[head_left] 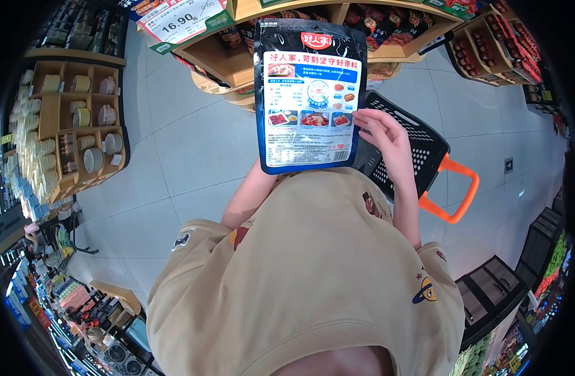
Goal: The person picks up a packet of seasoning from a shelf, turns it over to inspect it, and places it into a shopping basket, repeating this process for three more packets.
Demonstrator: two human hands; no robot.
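A flat, dark blue and black seasoning pouch (pixel 309 100) is held up in front of my chest, its printed white panel facing me. The panel carries food pictures, text and a barcode. My left forearm (pixel 246 197) runs up behind the pouch's lower left corner. The left hand itself is hidden by the pouch, which it supports from behind. At the pouch's right edge is my right hand (pixel 387 138), its fingers stretched out and loosely spread. Its fingertips lie at the edge, without wrapping round the pouch.
A black shopping basket (pixel 419 135) with an orange handle (pixel 466 194) is on the tiled floor (pixel 193 144) to my right. Ahead curves a wooden display shelf (pixel 237 12) with packets and a price sign (pixel 181 22). Racks of bowls (pixel 80 119) stand left.
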